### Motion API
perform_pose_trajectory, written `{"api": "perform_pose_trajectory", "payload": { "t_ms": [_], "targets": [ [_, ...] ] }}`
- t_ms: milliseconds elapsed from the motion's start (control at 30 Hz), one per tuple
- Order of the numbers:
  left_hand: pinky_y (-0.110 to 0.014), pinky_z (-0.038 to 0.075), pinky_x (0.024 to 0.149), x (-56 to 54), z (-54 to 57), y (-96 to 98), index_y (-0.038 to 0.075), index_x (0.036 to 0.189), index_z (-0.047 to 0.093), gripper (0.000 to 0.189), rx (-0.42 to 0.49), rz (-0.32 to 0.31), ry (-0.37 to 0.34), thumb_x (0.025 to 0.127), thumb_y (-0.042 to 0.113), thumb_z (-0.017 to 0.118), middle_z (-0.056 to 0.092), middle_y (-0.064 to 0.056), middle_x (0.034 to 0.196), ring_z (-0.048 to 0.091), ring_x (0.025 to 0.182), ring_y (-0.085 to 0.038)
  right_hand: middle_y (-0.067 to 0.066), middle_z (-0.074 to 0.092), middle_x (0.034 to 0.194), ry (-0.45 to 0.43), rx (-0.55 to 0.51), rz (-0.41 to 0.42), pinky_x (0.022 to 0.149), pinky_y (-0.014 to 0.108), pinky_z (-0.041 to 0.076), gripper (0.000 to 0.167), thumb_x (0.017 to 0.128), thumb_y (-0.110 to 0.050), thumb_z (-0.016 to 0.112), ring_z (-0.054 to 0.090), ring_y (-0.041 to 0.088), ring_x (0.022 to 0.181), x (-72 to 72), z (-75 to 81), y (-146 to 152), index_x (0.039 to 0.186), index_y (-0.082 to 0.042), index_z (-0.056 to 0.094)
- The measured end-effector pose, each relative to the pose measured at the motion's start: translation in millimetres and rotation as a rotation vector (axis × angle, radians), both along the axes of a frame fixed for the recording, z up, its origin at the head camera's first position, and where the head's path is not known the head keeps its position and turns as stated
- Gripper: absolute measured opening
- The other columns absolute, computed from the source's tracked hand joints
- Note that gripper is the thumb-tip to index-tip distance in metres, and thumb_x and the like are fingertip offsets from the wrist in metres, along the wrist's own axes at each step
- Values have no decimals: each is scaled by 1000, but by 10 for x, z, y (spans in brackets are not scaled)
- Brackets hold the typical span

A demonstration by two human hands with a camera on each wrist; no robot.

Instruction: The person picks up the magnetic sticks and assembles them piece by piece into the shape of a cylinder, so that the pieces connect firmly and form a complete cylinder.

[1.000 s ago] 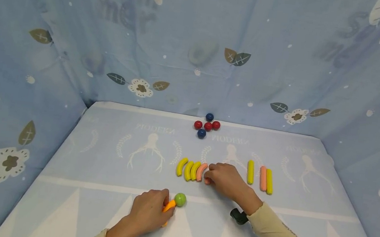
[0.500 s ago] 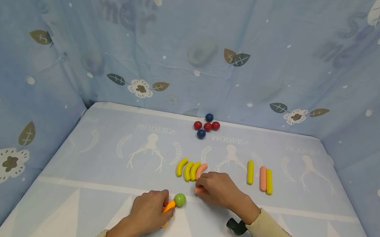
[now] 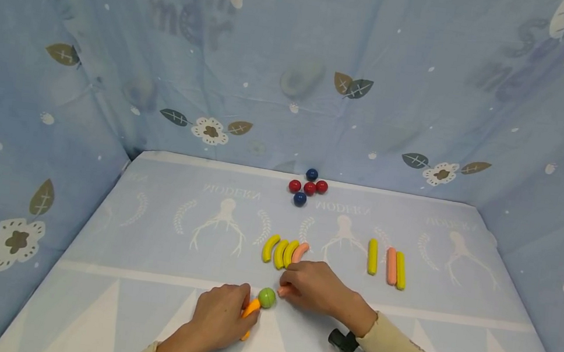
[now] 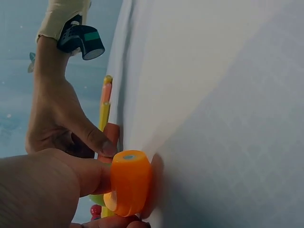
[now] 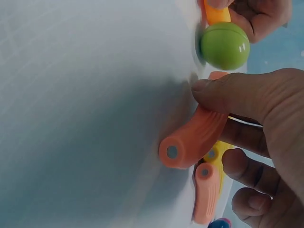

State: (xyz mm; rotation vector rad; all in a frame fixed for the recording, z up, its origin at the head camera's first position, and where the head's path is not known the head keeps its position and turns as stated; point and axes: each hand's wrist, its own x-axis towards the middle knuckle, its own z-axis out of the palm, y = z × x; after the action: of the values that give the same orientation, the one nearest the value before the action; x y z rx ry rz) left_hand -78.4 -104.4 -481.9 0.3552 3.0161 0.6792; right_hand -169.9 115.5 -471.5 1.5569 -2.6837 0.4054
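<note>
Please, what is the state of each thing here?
Orange piece: gripped by left hand.
Curved salmon rod: pinched by right hand.
Green ball: at orange piece's end.
Three curved yellow rods: lying side by side.
Second curved salmon rod: lying beside them.
Two straight yellow rods: lying flat.
Straight salmon rod: between them.
Red balls and blue balls: clustered.

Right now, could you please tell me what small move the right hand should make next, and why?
Probably ease the held pink curved piece toward the green ball: the right hand pinches it with one end near the ball but apparently not touching, and the left hand holds an orange piece at the ball's other side.
</note>
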Motion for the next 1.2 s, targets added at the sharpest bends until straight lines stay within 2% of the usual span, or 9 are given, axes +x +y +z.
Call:
{"api": "perform_pose_trajectory", "payload": {
  "t_ms": [133,267,367,567,667,767,867,1000,1200],
  "targets": [
    [-28,29,40,6,54,-20,20,72,51,35,-54,-7,62,81,45,74,37,10,58,35,45,-8,-14,52,75,-12,0,21,60,18,42,15,88,-35,75,46,0,65,-1,-14,-53,85,-21,71],
    [-27,31,42,-62,102,10,18,83,57,37,-74,-19,121,82,53,70,38,10,66,38,52,-9,-14,50,73,-5,-7,43,58,17,39,15,88,-35,75,44,0,64,-3,-4,-115,85,-21,70],
    [-27,33,45,-131,110,68,18,89,59,38,-61,-30,104,83,55,69,40,9,71,41,59,-11,-14,53,74,-18,-23,61,58,16,39,14,88,-34,75,45,0,64,-8,10,-175,85,-20,71],
    [-28,34,48,-215,56,188,20,79,59,28,-51,-10,70,81,45,72,43,10,70,41,62,-13,-11,64,81,-107,-17,58,64,17,46,22,88,-38,74,56,0,71,-84,85,-221,92,-17,75],
    [-29,34,48,-238,37,208,20,78,59,24,-57,5,67,80,40,74,43,9,70,41,62,-13,-7,69,90,-212,-24,2,68,21,49,22,86,-31,78,60,5,75,-254,182,-201,99,-14,76],
    [-29,34,48,-239,41,208,20,76,60,21,-63,28,55,79,35,75,43,9,68,41,61,-13,-2,70,97,-282,-74,-129,68,25,50,23,84,-22,80,59,10,75,-536,296,-184,104,-11,75],
    [-29,34,48,-235,40,203,20,74,60,20,-66,37,52,78,32,75,42,9,66,41,60,-12,3,70,103,-241,-135,-293,69,31,51,26,84,-17,79,60,16,78,-862,352,-174,109,-9,73],
    [-28,34,47,-227,30,200,19,71,60,20,-61,29,64,78,30,75,41,9,64,41,58,-11,8,64,121,-123,-92,-463,80,42,53,41,85,-17,78,62,25,93,-1196,320,-181,124,-11,67],
    [-28,33,46,-209,29,216,20,69,59,20,-45,15,76,78,29,75,40,10,63,41,56,-10,11,52,137,-126,56,-526,91,46,50,54,89,-16,74,60,28,107,-1390,173,-187,140,-13,56]
  ]
}}
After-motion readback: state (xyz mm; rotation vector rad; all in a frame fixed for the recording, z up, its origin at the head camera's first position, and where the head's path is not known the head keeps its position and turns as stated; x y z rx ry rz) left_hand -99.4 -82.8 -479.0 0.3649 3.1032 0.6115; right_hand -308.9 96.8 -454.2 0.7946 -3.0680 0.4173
